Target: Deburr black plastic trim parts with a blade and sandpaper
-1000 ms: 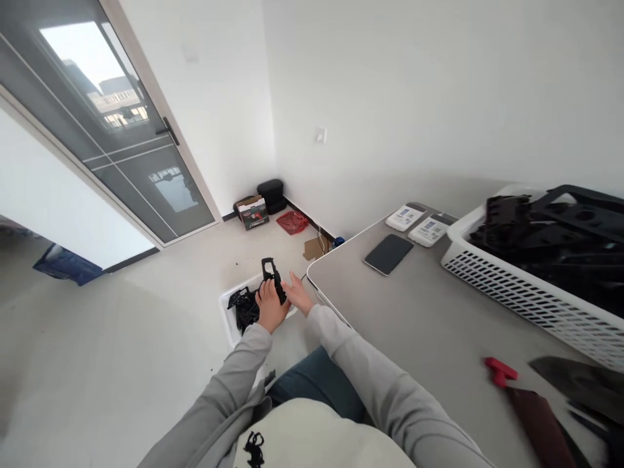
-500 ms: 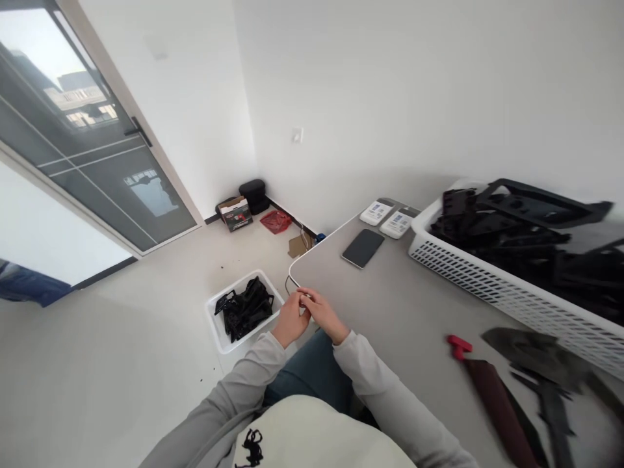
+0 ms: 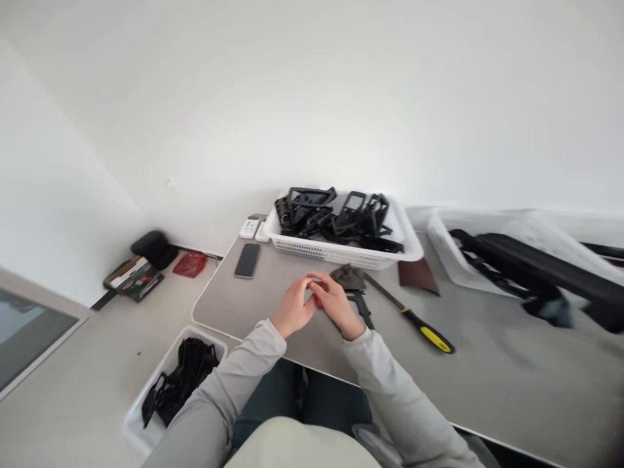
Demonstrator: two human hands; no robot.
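Note:
My left hand [image 3: 295, 307] and my right hand [image 3: 335, 304] meet at the fingertips over the table, fingers bent. Whether something small is between them cannot be made out. Beneath my right hand a bit of a red object [image 3: 319, 303] shows. Just beyond lie a dark crumpled piece [image 3: 348, 277] and a black plastic part [image 3: 361, 309]. To the right rests a file with a black and yellow handle [image 3: 429, 333]. Behind my hands a white basket [image 3: 331, 252] holds several black plastic frames.
A phone [image 3: 247, 260] and white packs [image 3: 249, 227] lie at the table's left. Brown sheet [image 3: 418, 276] sits by the basket. White bins [image 3: 446, 250] with long black parts stand right. On the floor are a white tub [image 3: 146, 406], a box [image 3: 136, 278] and a red bag [image 3: 190, 264].
The view has swung right, bringing the whole basket, the file and the right-hand bins into sight. My joined hands are now over the table instead of at its left edge.

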